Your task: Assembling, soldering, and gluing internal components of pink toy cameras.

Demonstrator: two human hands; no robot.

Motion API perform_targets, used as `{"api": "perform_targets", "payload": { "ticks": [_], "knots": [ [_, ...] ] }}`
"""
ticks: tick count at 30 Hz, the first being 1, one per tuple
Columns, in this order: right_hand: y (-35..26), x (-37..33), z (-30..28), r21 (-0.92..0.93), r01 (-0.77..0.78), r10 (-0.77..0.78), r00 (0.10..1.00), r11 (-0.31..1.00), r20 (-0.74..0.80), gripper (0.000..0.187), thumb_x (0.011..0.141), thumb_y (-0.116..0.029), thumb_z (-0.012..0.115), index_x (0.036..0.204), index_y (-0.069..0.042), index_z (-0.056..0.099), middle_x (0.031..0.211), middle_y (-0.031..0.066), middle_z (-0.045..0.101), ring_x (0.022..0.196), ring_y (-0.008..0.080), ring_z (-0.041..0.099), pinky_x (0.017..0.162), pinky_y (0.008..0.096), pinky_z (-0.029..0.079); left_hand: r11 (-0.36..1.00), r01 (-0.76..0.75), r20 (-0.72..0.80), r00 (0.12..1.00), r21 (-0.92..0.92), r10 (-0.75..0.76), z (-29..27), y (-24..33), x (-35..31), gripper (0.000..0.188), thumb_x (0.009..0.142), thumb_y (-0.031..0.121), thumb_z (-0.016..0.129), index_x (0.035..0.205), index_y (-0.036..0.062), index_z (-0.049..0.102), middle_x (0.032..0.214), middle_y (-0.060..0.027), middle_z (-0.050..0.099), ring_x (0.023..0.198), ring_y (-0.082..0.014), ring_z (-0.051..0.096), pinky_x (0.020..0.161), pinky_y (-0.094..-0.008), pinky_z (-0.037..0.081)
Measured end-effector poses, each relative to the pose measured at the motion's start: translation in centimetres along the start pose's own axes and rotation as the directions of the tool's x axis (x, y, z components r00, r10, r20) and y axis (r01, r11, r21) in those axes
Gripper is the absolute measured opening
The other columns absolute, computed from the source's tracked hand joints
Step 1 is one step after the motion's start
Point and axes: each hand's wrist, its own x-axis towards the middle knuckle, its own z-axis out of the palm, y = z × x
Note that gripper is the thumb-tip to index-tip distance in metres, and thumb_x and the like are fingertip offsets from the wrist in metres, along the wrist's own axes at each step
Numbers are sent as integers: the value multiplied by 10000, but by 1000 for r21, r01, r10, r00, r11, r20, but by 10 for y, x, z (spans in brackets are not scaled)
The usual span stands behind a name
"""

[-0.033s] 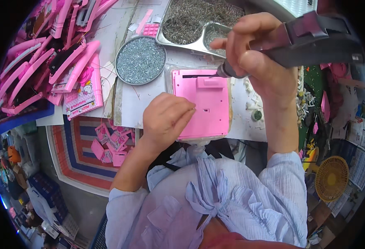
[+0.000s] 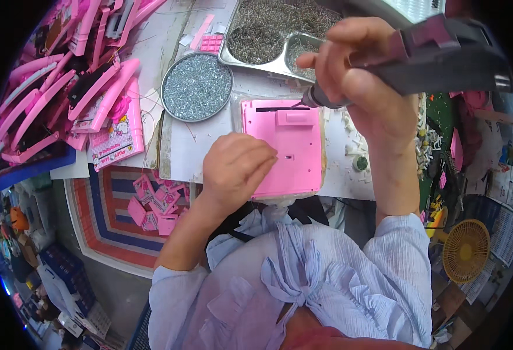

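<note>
A pink plastic panel (image 2: pixel 285 178), with a long dark slot near its far edge, a raised block and several small holes, lies on a plastic-covered base in front of me. My right hand (image 2: pixel 379 96) is wrapped round a dark electric screwdriver (image 2: pixel 449 61), tilted so that its thin bit points left over the slot. Whether the bit touches the panel I cannot tell. My left hand (image 2: pixel 230 169) is over the panel's left edge, thumb and fingertips pinched together. Whatever they hold, if anything, is too small or hidden to make out.
Small screws fill a round dish (image 2: pixel 197 86); a metal tray (image 2: pixel 256 35) behind it holds many tiny metal parts. Pink curved parts (image 2: pixel 87 81) with wires are heaped at the left. Pink pieces (image 2: pixel 160 201) lie in a striped bin below. A yellow fan (image 2: pixel 466 251) stands at right.
The screwdriver's bit has shifted slightly left over the slot. My left hand has moved a touch to the right, still pinched.
</note>
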Motion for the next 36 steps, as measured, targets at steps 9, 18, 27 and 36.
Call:
{"api": "perform_targets", "payload": {
  "ticks": [9,18,27,36],
  "knots": [
    [10,14,1,95,-189,198,975,977,-101,389,935,-280,738,1236,-131,542,672,-12,533,555,131,529,776,424,584,998,-48,253,967,29,40,4,-13,-13,225,819,107,787,1019,97,685,1141,-58,745,1157,-237,682,1082,-480,406],
    [37,11,2,276,-113,97,993,954,69,223,948,-233,761,1037,-114,595,682,-28,612,581,93,580,659,309,563,999,20,220,975,-32,-13,5,-17,-19,131,903,144,683,1030,112,670,1129,-59,752,1159,-202,694,1093,-437,389],
    [45,7,20,215,-144,139,990,966,37,242,942,-224,754,1058,-93,586,672,2,592,546,132,566,622,335,549,999,41,206,978,5,-41,5,-13,-16,102,856,134,710,957,116,713,1130,-53,747,1155,-189,692,1052,-441,399],
    [5,-5,24,246,-123,139,989,962,-49,239,959,-297,739,1041,-148,571,674,-33,560,566,101,489,668,325,534,990,139,57,989,-11,-139,-4,-6,3,143,809,138,747,943,118,703,1170,-55,716,1021,-210,691,1001,-472,425]
  ]
}}
